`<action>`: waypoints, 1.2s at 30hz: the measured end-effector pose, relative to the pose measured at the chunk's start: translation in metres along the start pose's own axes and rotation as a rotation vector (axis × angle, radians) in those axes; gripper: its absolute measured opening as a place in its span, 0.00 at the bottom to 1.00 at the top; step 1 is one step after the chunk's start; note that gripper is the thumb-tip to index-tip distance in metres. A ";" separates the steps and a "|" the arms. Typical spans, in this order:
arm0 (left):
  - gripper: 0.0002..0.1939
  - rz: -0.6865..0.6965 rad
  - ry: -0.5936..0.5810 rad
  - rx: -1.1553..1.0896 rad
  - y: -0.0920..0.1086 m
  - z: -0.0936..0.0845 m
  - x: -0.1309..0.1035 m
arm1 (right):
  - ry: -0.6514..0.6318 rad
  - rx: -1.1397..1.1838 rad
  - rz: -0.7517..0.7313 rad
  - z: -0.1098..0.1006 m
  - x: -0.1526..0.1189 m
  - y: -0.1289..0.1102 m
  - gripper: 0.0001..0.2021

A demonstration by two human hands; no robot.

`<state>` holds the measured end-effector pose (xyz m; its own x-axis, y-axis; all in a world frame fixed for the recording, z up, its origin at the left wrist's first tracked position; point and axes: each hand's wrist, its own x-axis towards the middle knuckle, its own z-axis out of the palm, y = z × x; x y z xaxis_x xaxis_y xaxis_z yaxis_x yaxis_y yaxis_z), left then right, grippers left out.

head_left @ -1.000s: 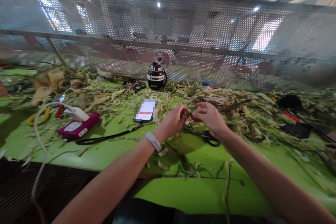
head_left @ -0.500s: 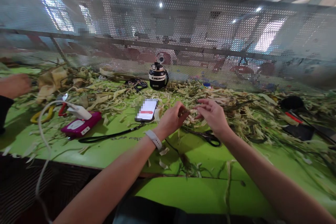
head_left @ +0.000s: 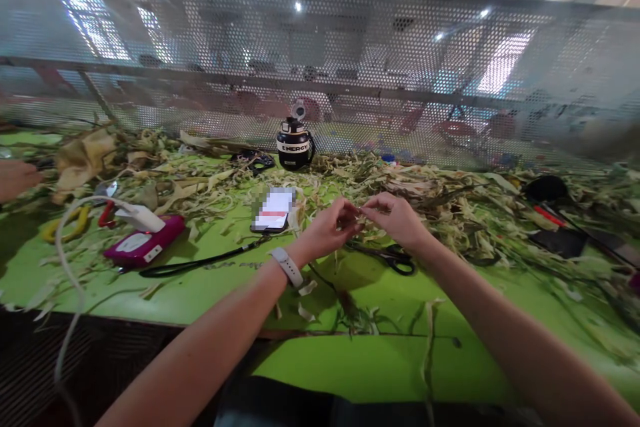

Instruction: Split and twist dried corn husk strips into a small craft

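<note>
Above the green table (head_left: pixel 200 300), my left hand (head_left: pixel 330 230) is closed in a pinch, thumb and fingers together. My right hand (head_left: pixel 397 221) pinches too, its fingertips meeting those of the left. Whatever lies between them is too small to make out. Black-handled scissors (head_left: pixel 400 260) rest just below the right hand, blades partly behind the left. Pale green and tan husk-like strips (head_left: pixel 425 190) are strewn behind both hands. A phone (head_left: pixel 275 210) with a lit screen lies left of my left hand, its black wrist strap (head_left: pixel 195 261) stretching leftward.
A black bottle (head_left: pixel 294 150) with its lid up stands near the perforated metal screen (head_left: pixel 350 73). Leftward are a purple power block (head_left: pixel 145 240) with a white cable, and yellow-handled scissors (head_left: pixel 65 225). Another person's hand (head_left: pixel 17 180) is at the left edge.
My right hand has moved left, so its fingertips now meet my left hand's, closing the small gap. The view has shifted slightly; the other person's hand shows less.
</note>
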<state>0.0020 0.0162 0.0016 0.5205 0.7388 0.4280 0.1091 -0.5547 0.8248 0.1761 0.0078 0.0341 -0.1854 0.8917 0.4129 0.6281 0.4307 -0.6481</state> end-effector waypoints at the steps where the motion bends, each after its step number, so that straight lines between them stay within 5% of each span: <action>1: 0.15 -0.022 -0.012 0.004 0.000 -0.001 0.000 | 0.014 -0.022 -0.007 0.001 0.000 0.000 0.06; 13: 0.17 -0.136 -0.325 -0.113 0.006 -0.005 -0.001 | 0.099 -0.209 -0.200 0.010 -0.008 -0.007 0.09; 21: 0.19 -0.232 -0.151 -0.417 0.011 0.002 0.002 | 0.062 -0.071 0.005 -0.002 -0.005 -0.009 0.17; 25: 0.20 -0.253 -0.107 -0.451 0.012 0.003 0.003 | -0.048 -0.121 -0.031 -0.002 -0.005 -0.007 0.23; 36: 0.21 -0.241 -0.076 -0.232 0.010 0.000 0.003 | 0.036 -0.085 -0.024 0.010 -0.006 -0.005 0.22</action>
<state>0.0048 0.0132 0.0107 0.5658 0.8026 0.1887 0.0458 -0.2591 0.9648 0.1667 0.0015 0.0278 -0.1746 0.8753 0.4510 0.6857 0.4368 -0.5822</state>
